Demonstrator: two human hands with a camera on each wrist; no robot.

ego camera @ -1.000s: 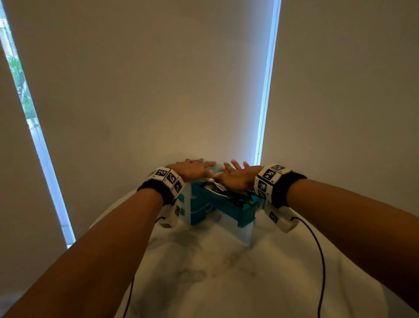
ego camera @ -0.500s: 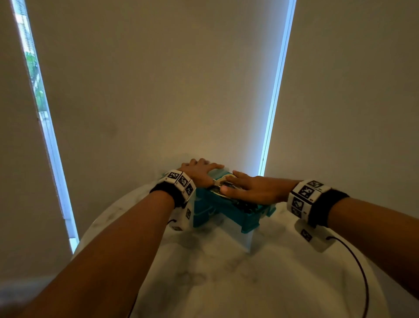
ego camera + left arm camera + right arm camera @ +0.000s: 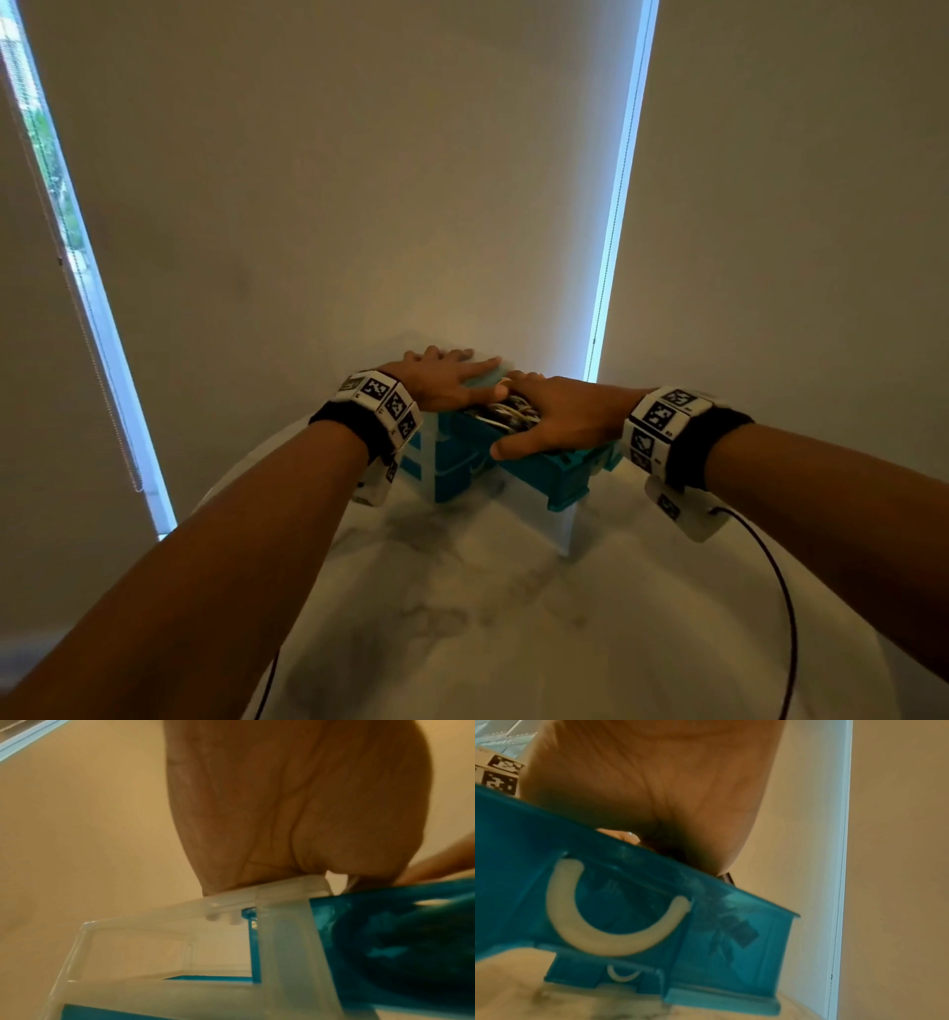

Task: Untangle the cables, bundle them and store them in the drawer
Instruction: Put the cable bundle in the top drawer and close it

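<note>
A small drawer unit (image 3: 436, 473) with a translucent frame (image 3: 195, 953) stands at the far end of the table. Its top teal drawer (image 3: 554, 475) is pulled out toward me, and coiled cables (image 3: 506, 413) lie inside it. My left hand (image 3: 441, 380) rests flat on the unit's top with straight fingers. My right hand (image 3: 560, 416) lies palm down over the cables in the drawer, its thumb (image 3: 506, 447) against the drawer's near wall. In the right wrist view the teal drawer front (image 3: 634, 912) shows a pale curved handle (image 3: 603, 927), with dark cable behind the plastic.
The unit sits on a white marbled round table (image 3: 513, 616). Closed blinds (image 3: 359, 180) hang right behind it, with bright window gaps at left and right. A thin black wire (image 3: 780, 606) trails from my right wrist band across the table.
My right hand has swung from fingers pointing away to lying flat across the drawer, pressing down on the cables. The left hand has stayed on the unit's top.
</note>
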